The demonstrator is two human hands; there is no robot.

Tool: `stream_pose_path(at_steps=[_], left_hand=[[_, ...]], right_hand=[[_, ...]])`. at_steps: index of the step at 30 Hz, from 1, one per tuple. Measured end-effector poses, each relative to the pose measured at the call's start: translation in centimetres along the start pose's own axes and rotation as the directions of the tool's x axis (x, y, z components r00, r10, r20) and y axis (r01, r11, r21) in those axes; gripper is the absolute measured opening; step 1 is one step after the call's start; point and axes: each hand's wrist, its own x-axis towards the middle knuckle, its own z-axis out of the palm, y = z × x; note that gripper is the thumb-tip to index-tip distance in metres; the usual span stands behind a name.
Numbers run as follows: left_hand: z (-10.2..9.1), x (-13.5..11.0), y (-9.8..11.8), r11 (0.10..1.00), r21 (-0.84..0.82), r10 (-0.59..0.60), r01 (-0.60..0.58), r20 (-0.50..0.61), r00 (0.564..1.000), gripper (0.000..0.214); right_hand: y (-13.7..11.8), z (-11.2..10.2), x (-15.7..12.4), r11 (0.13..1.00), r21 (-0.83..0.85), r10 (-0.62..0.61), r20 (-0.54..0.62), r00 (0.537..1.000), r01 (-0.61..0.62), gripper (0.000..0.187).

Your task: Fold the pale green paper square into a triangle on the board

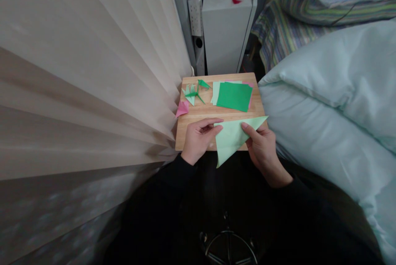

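Observation:
A pale green sheet of paper [231,138], folded into a triangle, hangs over the near edge of a small wooden table [198,114]. My left hand [198,138] pinches its left corner between thumb and fingers. My right hand [261,143] grips its right side, the forefinger laid along the top fold. Further back on the table lies a stack of square sheets with a dark green one [234,96] on top. Folded green paper figures [194,92] and a folded pink piece [182,108] sit at the table's left.
A pleated beige curtain [86,75] fills the left. A pale blue duvet [334,104] lies at the right, with striped bedding [309,5] behind. A white cabinet [225,22] stands beyond the table. A stool base [229,244] shows below my dark-clothed lap.

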Motion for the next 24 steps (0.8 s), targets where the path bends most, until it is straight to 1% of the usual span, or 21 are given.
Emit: stream_pose_path(at_steps=[3,7,10,13,19,24], left_hand=[[0.01,-0.03,0.06,1.000,0.005,0.005,-0.005,0.013,1.000,0.016],[-0.04,0.00,0.09,1.000,0.022,0.007,-0.007,0.007,1.000,0.017],[-0.09,0.02,0.06,1.000,0.026,0.015,-0.015,0.009,1.000,0.017],[-0.14,0.00,-0.05,1.000,0.027,0.015,-0.016,0.016,1.000,0.018],[-0.31,0.06,-0.56,0.998,0.062,0.018,-0.020,0.030,0.999,0.020],[-0.67,0.36,-0.82,0.997,0.075,0.008,-0.014,0.070,0.997,0.025]], right_hand=[[-0.04,0.03,-0.05,1.000,0.028,0.015,-0.010,1.000,-0.015,0.027],[-0.21,0.19,-0.15,1.000,0.019,0.021,-0.009,1.000,-0.021,0.027],[-0.42,0.38,-0.24,0.997,0.066,0.053,-0.048,0.997,-0.050,0.027],[-0.52,0.46,-0.27,0.992,0.098,0.081,-0.057,0.995,-0.075,0.027],[-0.31,0.33,-0.18,0.996,0.068,0.051,-0.029,0.998,-0.049,0.028],[-0.44,0.22,0.04,0.991,0.102,0.089,-0.078,0.993,-0.081,0.028]])
